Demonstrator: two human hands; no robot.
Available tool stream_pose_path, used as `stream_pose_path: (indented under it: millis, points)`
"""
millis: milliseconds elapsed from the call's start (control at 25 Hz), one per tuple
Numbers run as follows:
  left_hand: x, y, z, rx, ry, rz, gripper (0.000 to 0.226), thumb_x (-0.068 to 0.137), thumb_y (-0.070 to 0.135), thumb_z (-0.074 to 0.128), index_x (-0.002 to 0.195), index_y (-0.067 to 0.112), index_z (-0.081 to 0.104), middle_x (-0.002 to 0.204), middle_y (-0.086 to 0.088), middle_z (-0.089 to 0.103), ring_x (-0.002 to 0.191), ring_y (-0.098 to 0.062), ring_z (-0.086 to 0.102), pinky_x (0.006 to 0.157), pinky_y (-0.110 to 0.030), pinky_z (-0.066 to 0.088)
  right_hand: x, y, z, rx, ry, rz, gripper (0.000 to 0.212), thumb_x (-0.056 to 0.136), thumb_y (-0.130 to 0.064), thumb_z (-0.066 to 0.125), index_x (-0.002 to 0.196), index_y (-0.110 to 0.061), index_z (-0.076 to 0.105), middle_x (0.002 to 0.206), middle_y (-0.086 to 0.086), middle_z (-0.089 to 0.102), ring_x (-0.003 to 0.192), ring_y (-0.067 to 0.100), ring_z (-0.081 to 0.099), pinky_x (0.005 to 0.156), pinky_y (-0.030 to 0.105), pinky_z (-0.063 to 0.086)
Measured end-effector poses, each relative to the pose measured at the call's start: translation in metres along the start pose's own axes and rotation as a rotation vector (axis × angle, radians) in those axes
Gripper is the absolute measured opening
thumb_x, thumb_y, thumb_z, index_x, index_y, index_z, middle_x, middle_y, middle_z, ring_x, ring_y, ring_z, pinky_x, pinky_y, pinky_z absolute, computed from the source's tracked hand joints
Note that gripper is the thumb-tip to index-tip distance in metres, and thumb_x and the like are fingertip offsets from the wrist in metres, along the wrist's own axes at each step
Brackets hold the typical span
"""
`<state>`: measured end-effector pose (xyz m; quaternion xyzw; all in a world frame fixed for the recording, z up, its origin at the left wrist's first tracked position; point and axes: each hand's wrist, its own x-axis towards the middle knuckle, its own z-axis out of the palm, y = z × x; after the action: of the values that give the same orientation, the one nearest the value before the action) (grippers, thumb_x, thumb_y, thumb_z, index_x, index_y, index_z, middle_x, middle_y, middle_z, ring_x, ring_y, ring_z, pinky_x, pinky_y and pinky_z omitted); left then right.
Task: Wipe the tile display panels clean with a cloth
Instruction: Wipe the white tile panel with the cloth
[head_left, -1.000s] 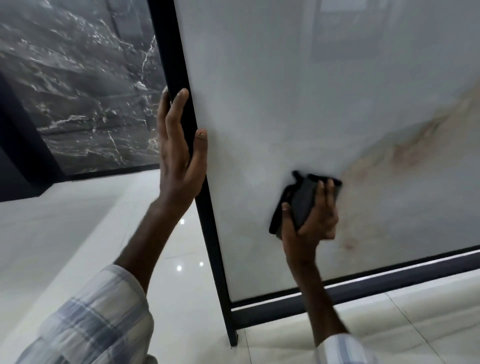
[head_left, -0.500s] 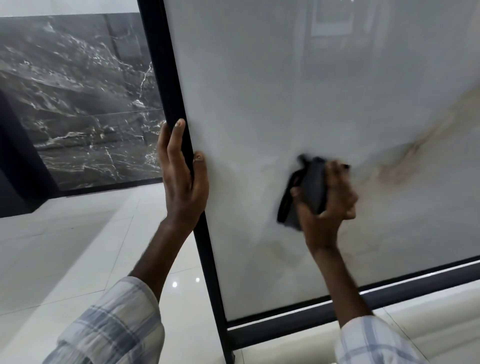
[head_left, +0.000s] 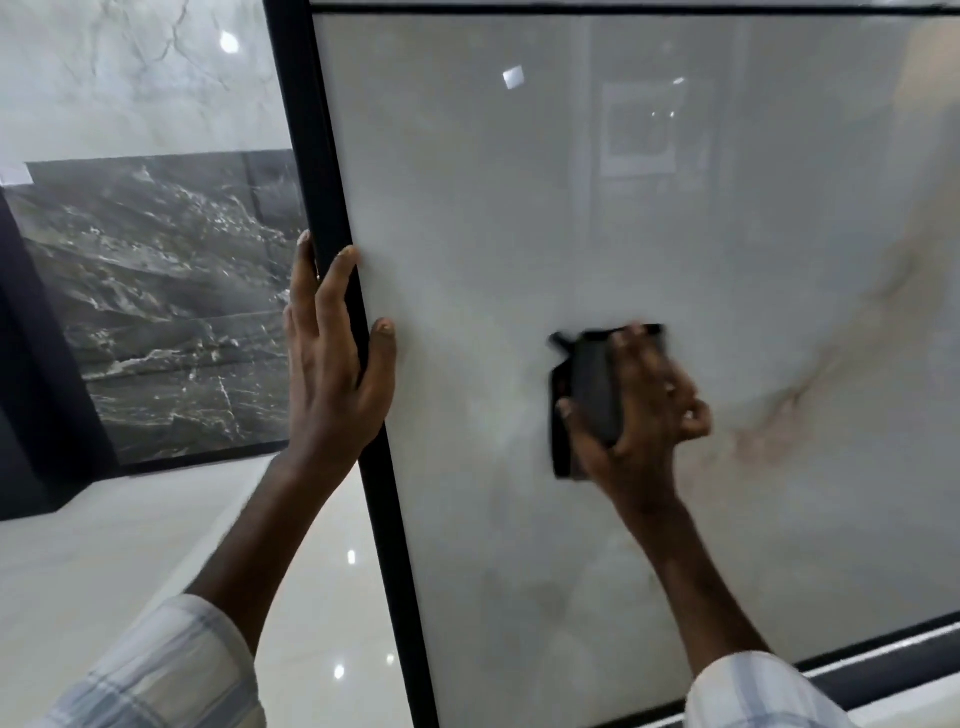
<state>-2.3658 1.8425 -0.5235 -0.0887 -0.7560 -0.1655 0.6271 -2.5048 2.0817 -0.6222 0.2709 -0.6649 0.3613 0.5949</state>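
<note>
While your left hand (head_left: 332, 364) grips the black frame (head_left: 332, 218) of the pale tile panel (head_left: 519, 208), your right hand (head_left: 639, 410) presses a dark cloth (head_left: 587, 395) flat against the glossy face.

Item, left hand: fingers wrapped round the frame's outer edge, thumb lying on the front of the frame at the tile's margin; clamped on the frame.

Item, right hand: thumb low and to the left of the cloth, fingers curled over its top and right side; clamped on the cloth. The hand is blurred, so the finer finger positions are unclear. Your two hands are well apart.

Item, cloth: folded, dark grey to black, lying against the panel near its middle height, right of the frame, left of the brownish veining (head_left: 779, 415).

Item, panel: whitish grey, polished, showing reflections of lights; a black rail (head_left: 883, 670) runs along its lower edge.

Item, sleeves: pale checked fabric on both forearms, left (head_left: 171, 670) and right (head_left: 758, 696).

Item, background: a dark marble tile (head_left: 166, 312) with white veins stands behind and left of the frame; a light veined tile (head_left: 130, 67) sits above it; the glossy cream floor (head_left: 104, 545) reflects small lights.
</note>
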Motion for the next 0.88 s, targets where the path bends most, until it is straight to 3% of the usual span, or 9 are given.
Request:
stream_pose_path:
  millis: [40, 120, 280, 400, 520, 600, 760, 840, 880]
  points:
    - [0.007, 0.001, 0.002, 0.01, -0.002, -0.005, 0.056, 0.103, 0.02, 0.053, 0.155, 0.007, 0.038, 0.168, -0.027, 0.017, 0.157, -0.031, 0.019, 0.125, -0.044, 0.022, 0.013, 0.005, -0.003, -0.002, 0.074, 0.215, 0.077, 0.09, -0.046, 0.069, 0.155, -0.012, 0.045, 0.159, 0.006, 0.045, 0.14, 0.035, 0.045, 0.118, 0.042, 0.027]
    - [0.017, 0.004, 0.006, 0.021, 0.021, -0.016, 0.054, 0.102, 0.022, 0.053, 0.153, 0.01, 0.042, 0.167, -0.027, 0.018, 0.156, -0.033, 0.021, 0.124, -0.053, 0.026, 0.041, 0.001, -0.008, 0.028, 0.157, 0.575, 0.088, 0.084, -0.047, 0.069, 0.16, -0.021, 0.036, 0.16, 0.0, 0.042, 0.139, 0.033, 0.035, 0.11, 0.041, 0.02]
    - [0.021, 0.001, 0.009, 0.031, 0.061, 0.019, 0.054, 0.098, 0.012, 0.056, 0.15, 0.009, 0.044, 0.165, -0.028, 0.02, 0.156, -0.039, 0.023, 0.121, -0.06, 0.028, 0.079, -0.039, 0.005, 0.015, 0.192, 0.785, 0.089, 0.075, -0.039, 0.054, 0.161, -0.025, 0.034, 0.169, -0.003, 0.03, 0.142, 0.042, 0.032, 0.109, 0.05, 0.023]
    - [0.017, 0.001, 0.008, 0.035, 0.062, 0.03, 0.054, 0.096, 0.006, 0.056, 0.149, 0.005, 0.045, 0.165, -0.027, 0.021, 0.156, -0.038, 0.023, 0.123, -0.057, 0.029, 0.072, -0.09, 0.015, -0.074, 0.066, 0.518, 0.088, 0.072, -0.041, 0.045, 0.158, -0.021, 0.042, 0.169, -0.001, 0.031, 0.142, 0.044, 0.035, 0.104, 0.054, 0.027]
    - [0.016, -0.001, 0.007, 0.015, 0.041, 0.009, 0.053, 0.098, 0.01, 0.055, 0.15, 0.01, 0.045, 0.167, -0.023, 0.021, 0.156, -0.034, 0.024, 0.121, -0.058, 0.031, 0.083, -0.065, 0.005, -0.164, -0.112, -0.216, 0.076, 0.077, -0.037, 0.051, 0.153, -0.023, 0.052, 0.165, -0.004, 0.039, 0.141, 0.042, 0.042, 0.097, 0.059, 0.035]
    - [0.018, -0.002, 0.005, 0.004, 0.023, -0.033, 0.053, 0.099, 0.019, 0.053, 0.151, 0.017, 0.043, 0.166, -0.021, 0.023, 0.155, -0.033, 0.028, 0.116, -0.064, 0.036, 0.111, -0.026, -0.004, -0.164, -0.083, -0.293, 0.068, 0.084, -0.038, 0.055, 0.15, -0.026, 0.054, 0.163, -0.007, 0.042, 0.14, 0.037, 0.046, 0.095, 0.063, 0.038]
    - [0.032, 0.004, -0.001, 0.057, 0.035, -0.006, 0.051, 0.096, 0.027, 0.051, 0.145, 0.015, 0.045, 0.169, -0.021, 0.021, 0.156, -0.002, 0.013, 0.114, -0.047, 0.03, 0.169, -0.016, -0.006, -0.04, 0.161, 0.499, 0.077, 0.079, -0.042, 0.056, 0.154, -0.03, 0.047, 0.164, -0.011, 0.039, 0.135, 0.033, 0.04, 0.103, 0.054, 0.026]
    - [0.055, 0.01, -0.003, 0.066, 0.055, 0.01, 0.051, 0.097, 0.028, 0.051, 0.146, 0.012, 0.048, 0.171, -0.018, 0.015, 0.154, 0.005, 0.006, 0.117, -0.039, 0.023, 0.197, -0.043, 0.002, -0.011, 0.183, 0.652, 0.085, 0.074, -0.042, 0.051, 0.156, -0.028, 0.044, 0.166, -0.009, 0.036, 0.136, 0.039, 0.038, 0.106, 0.052, 0.023]
    - [0.068, 0.014, -0.004, 0.059, 0.058, -0.005, 0.052, 0.099, 0.03, 0.05, 0.148, 0.012, 0.047, 0.172, -0.017, 0.013, 0.154, 0.006, 0.005, 0.119, -0.031, 0.018, 0.206, -0.059, 0.005, -0.025, 0.175, 0.595, 0.088, 0.07, -0.043, 0.05, 0.156, -0.026, 0.044, 0.166, -0.006, 0.036, 0.134, 0.04, 0.04, 0.105, 0.051, 0.024]
